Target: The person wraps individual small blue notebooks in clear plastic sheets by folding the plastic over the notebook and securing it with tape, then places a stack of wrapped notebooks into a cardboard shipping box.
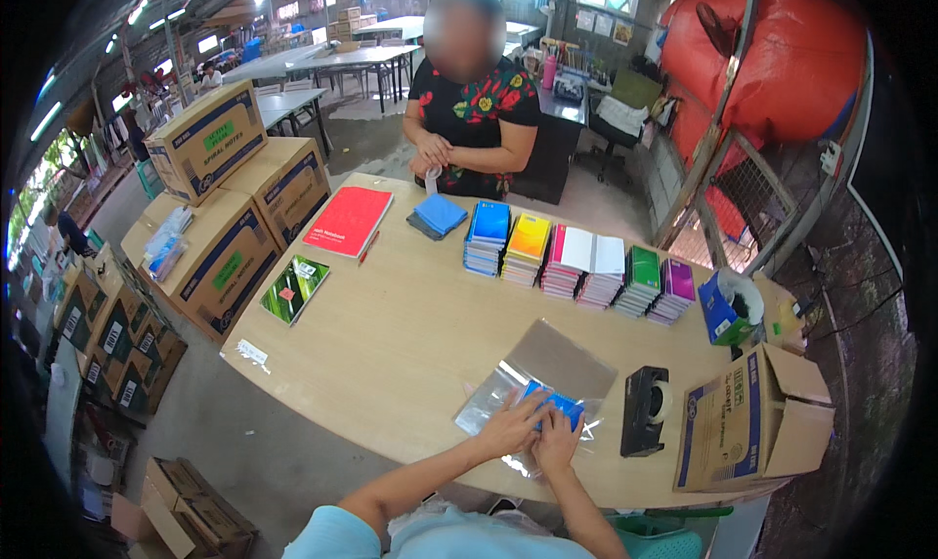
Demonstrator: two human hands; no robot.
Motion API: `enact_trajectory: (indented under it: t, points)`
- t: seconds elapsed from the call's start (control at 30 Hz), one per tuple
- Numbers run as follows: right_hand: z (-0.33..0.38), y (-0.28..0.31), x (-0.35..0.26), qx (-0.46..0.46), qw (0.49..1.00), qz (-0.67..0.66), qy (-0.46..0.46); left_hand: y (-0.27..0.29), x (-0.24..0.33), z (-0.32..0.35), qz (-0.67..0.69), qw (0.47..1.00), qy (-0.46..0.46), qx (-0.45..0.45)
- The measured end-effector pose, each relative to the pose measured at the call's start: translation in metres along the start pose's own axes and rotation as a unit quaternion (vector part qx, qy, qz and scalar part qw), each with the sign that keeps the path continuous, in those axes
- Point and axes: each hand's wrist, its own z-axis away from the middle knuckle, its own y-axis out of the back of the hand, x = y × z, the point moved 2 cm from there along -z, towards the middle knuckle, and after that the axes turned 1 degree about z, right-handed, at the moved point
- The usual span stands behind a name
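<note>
Close to the table's front edge, my left hand [512, 425] and my right hand [558, 441] are together on a small blue notebook [567, 407]. The fingers of both hands close on its near side, and they cover part of its cover. Clear plastic bags [496, 393] lie flat around and under the notebook. A further clear sheet [562, 352] reaches away from me across the tabletop. Right of my hands stands a black tape dispenser [642, 414] with a roll in it.
Along the far right of the table [410, 364] stand notebook stacks, including a yellow stack [526, 246]. A red notebook [350, 221], green notebook [294, 288] and blue cloth [440, 214] lie left. An opened carton [728, 427] sits right. Across the table stands a person [479, 119].
</note>
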Motion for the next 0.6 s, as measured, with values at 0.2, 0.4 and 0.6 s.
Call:
enact_trajectory:
  t: [0.2,0.4,0.6]
  points:
    - [-0.008,0.008,0.005,0.029,0.999,-0.038,0.011,-0.046,-0.032,-0.001,-0.093,0.984,-0.017,-0.148]
    - [-0.01,0.022,0.021,-0.008,0.994,-0.109,0.01,-0.041,-0.017,0.005,-0.088,0.993,0.025,-0.081]
    - [-0.036,0.063,0.065,0.032,0.997,-0.035,0.067,-0.038,-0.008,0.002,-0.067,0.994,0.042,-0.076]
